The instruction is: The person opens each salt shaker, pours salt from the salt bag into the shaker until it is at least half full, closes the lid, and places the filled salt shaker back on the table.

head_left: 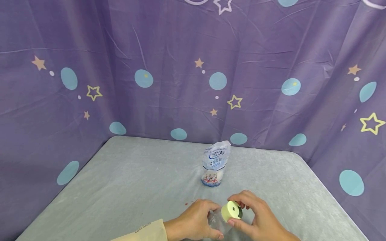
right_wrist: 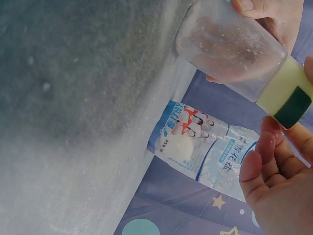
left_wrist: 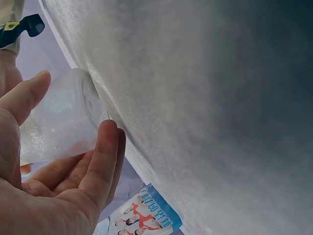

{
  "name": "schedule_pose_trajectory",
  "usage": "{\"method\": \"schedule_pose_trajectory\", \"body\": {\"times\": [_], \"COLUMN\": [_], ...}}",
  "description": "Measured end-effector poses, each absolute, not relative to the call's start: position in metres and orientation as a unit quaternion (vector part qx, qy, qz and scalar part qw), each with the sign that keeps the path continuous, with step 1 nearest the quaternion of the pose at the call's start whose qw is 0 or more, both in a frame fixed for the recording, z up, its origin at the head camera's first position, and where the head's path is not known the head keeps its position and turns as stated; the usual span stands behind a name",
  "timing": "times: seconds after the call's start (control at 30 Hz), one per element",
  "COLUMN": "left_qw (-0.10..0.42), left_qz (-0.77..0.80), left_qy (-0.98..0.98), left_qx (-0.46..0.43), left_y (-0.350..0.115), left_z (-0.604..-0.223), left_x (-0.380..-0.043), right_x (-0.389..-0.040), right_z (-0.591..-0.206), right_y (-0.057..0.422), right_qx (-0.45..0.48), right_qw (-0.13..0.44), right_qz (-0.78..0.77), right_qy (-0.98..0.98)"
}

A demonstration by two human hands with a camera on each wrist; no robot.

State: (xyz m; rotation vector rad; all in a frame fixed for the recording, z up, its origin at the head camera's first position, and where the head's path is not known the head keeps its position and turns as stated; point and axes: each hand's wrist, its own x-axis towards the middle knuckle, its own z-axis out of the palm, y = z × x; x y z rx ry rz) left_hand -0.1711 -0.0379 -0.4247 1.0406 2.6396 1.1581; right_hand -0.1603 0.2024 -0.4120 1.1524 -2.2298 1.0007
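Note:
A clear plastic seasoning bottle [right_wrist: 230, 54] with white grains on its inner wall stands between the two hands, tilted in the head view. Its pale yellow cap [head_left: 230, 211] bears a dark green patch and a small dark mark on top. My left hand [head_left: 194, 221] grips the bottle's body from the left, thumb on the near side and fingers around the far side. With thumb and fingertips, my right hand [head_left: 260, 216] pinches the cap at its sides. Just beyond the hands, an upright salt pouch [head_left: 214, 164] with blue-and-white print stands on the table.
A pale grey cloth covers the table [head_left: 144, 167]. Purple curtains [head_left: 169, 43] with stars and blue dots hang along its back and sides. Small reddish spots [head_left: 186, 204] mark the cloth near the left hand.

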Motion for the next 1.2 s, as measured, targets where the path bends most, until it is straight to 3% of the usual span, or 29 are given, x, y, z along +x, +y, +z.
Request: {"method": "schedule_pose_trajectory", "body": {"times": [0.7,0.93,1.2], "left_qw": [0.049,0.042,0.038], "left_qz": [0.375,0.369,0.365], "left_qy": [0.863,0.866,0.871], "left_qx": [0.336,0.335,0.327], "left_y": [-0.0377,-0.0372,-0.0366], "left_z": [-0.4227,-0.4223,-0.4222], "left_x": [-0.1711,-0.1703,-0.1692], "right_x": [-0.1608,-0.1600,-0.1587], "right_z": [-0.4096,-0.4091,-0.4113], "right_y": [0.2069,0.2070,0.2046], "right_qx": [0.474,0.481,0.417], "right_qw": [0.164,0.173,0.204], "right_qz": [0.382,0.374,0.360], "right_qy": [-0.776,-0.774,-0.810]}}
